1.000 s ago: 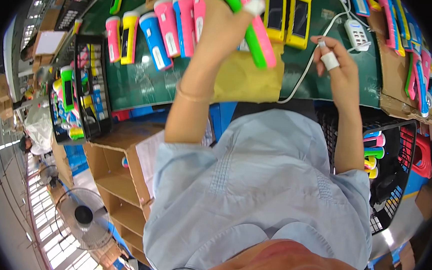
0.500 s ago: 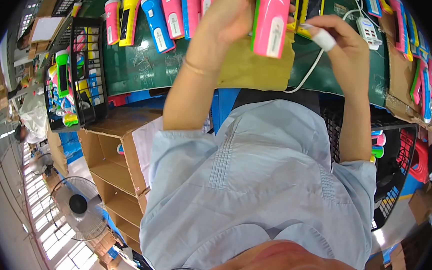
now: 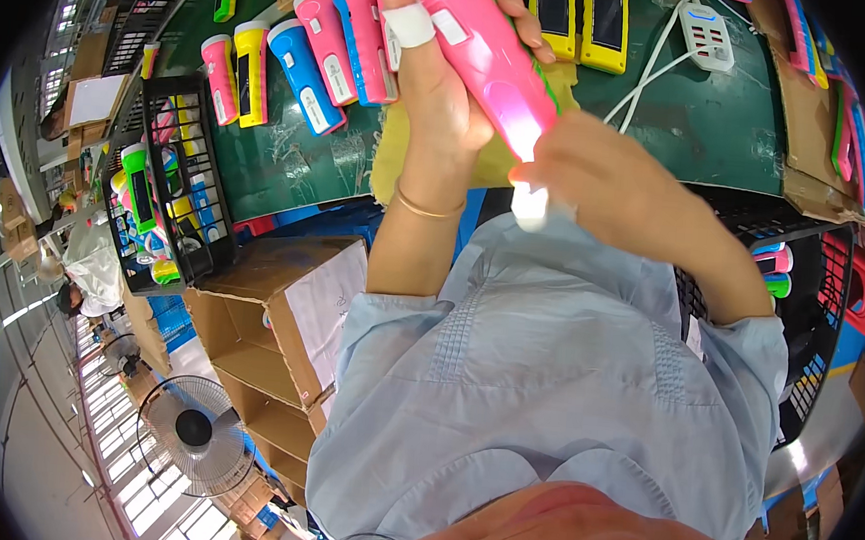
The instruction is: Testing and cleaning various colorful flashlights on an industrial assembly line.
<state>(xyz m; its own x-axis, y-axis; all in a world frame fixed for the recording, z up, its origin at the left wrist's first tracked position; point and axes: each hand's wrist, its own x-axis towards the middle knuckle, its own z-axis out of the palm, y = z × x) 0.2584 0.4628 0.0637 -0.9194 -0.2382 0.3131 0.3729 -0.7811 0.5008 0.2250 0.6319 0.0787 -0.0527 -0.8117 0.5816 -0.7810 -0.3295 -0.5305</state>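
Observation:
My left hand (image 3: 445,95), its thumb wrapped in white tape, is closed round a pink flashlight (image 3: 478,47) with a green edge, held tilted above the bench. The flashlight's lower end shines bright white. My right hand (image 3: 609,187) is curled against that end, somewhat blurred. A glaring white piece (image 3: 530,207) shows at its fingers; I cannot tell whether it is a wrapped fingertip or a separate item. Beyond the left hand lie a blue flashlight (image 3: 306,76) and a pink flashlight (image 3: 326,42). Two yellow flashlights with dark panels, one at the right (image 3: 605,26), lie past the held one.
A white multi-port charger (image 3: 707,36) with white cables sits on the green bench (image 3: 733,131). Black crates with flashlights stand at the left (image 3: 213,184) and right (image 3: 820,327). A cardboard shelf box (image 3: 247,347) and a fan (image 3: 193,429) are lower left.
The flashlight has tilted, its lower end swinging toward my right hand and now lit. My right hand has come down and left from beside the charger to that end.

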